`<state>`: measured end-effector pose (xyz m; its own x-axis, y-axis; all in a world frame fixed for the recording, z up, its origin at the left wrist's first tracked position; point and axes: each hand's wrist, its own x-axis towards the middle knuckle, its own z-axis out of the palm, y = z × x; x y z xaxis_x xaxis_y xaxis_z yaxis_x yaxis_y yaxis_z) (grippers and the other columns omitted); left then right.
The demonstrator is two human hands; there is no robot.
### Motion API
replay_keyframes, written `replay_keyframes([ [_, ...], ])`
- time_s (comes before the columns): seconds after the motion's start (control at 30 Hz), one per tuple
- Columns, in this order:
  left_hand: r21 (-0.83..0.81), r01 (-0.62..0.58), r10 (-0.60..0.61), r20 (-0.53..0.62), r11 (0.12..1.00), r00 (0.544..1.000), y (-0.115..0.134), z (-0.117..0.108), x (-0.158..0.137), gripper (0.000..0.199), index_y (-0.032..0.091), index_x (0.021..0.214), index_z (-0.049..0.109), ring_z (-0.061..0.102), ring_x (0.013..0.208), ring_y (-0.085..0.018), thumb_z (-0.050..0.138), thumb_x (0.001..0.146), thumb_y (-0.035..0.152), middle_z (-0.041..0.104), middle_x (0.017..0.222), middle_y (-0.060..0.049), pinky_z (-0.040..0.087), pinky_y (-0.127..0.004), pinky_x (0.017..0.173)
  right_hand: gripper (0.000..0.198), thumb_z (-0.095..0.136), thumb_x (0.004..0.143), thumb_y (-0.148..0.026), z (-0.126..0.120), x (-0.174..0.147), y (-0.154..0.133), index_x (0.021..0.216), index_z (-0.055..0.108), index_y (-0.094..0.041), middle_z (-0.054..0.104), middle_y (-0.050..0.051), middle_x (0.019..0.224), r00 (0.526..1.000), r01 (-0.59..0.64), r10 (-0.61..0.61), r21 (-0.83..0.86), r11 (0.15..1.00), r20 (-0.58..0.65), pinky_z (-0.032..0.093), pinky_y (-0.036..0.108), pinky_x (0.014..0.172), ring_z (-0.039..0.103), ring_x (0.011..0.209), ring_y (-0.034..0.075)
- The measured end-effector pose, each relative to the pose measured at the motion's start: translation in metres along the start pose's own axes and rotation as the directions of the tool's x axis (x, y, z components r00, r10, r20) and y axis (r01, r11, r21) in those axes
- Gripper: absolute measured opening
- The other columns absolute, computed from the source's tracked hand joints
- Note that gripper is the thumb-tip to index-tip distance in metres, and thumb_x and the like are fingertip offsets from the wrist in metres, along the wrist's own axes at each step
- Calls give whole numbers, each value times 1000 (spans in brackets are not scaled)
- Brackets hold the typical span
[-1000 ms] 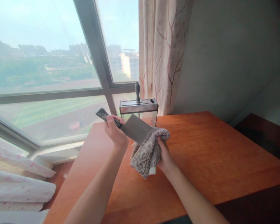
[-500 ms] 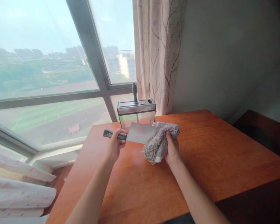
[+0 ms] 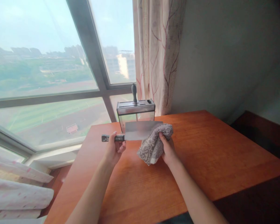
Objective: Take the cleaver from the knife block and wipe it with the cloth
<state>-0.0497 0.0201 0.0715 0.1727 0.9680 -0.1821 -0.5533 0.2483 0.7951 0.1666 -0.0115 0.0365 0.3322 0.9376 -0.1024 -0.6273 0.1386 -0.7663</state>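
Observation:
My left hand (image 3: 114, 148) is closed around the dark handle of a cleaver (image 3: 137, 130), whose broad grey blade points to the right above the table. In my right hand (image 3: 168, 148) is a bunched grey towel (image 3: 154, 146) with a curly pattern. The towel lies against the lower right part of the blade and hides some of it. Just behind the blade stands a clear-sided knife block (image 3: 135, 107) with a slotted top; one dark handle (image 3: 134, 93) sticks up out of it.
The reddish-brown wooden table (image 3: 212, 155) spreads beneath both hands. A large window (image 3: 44, 71) fills the left side, with a patterned curtain (image 3: 157, 56) beside it and a grey wall (image 3: 219, 56) to the right. White curtain cloth (image 3: 18, 196) hangs at lower left.
My right hand and the towel have moved left and slightly down along the blade, leaving its upper right edge showing. The cleaver has turned to lie more level.

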Motion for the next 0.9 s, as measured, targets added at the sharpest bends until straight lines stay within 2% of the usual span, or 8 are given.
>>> replay_keyframes([
  [0.17,-74,-22,21,-17,997,1000,-4,2,0,34,15,61,52,33,30,-5,48,83,40,54,43,-2,23,-15,32,31,80,66,-36,3,-7,2,90,68,-20,75,1,86,998,9,-3,-92,996,67,53,30,75,69,82,21],
  [0.43,26,-16,15,17,1000,1000,2,-1,-2,28,15,65,55,40,34,-8,53,79,39,55,44,-2,25,-16,34,28,80,66,-37,-1,-4,-1,86,68,-20,75,0,82,995,-42,38,35,999,93,54,30,67,68,72,20],
  [0.7,74,-56,50,77,996,996,13,-1,-9,26,17,62,54,38,35,-8,56,76,38,52,41,-1,22,-15,34,34,77,68,-48,-10,0,-8,87,69,-21,73,-1,80,987,-117,103,114,987,125,52,30,68,66,72,19],
  [0.9,104,-18,12,56,994,998,14,-3,-9,28,16,61,55,38,34,-8,56,76,39,51,39,-1,19,-15,33,34,82,62,-37,-15,1,-18,90,68,-25,74,-2,87,992,-47,27,166,985,123,53,33,75,67,80,21],
])
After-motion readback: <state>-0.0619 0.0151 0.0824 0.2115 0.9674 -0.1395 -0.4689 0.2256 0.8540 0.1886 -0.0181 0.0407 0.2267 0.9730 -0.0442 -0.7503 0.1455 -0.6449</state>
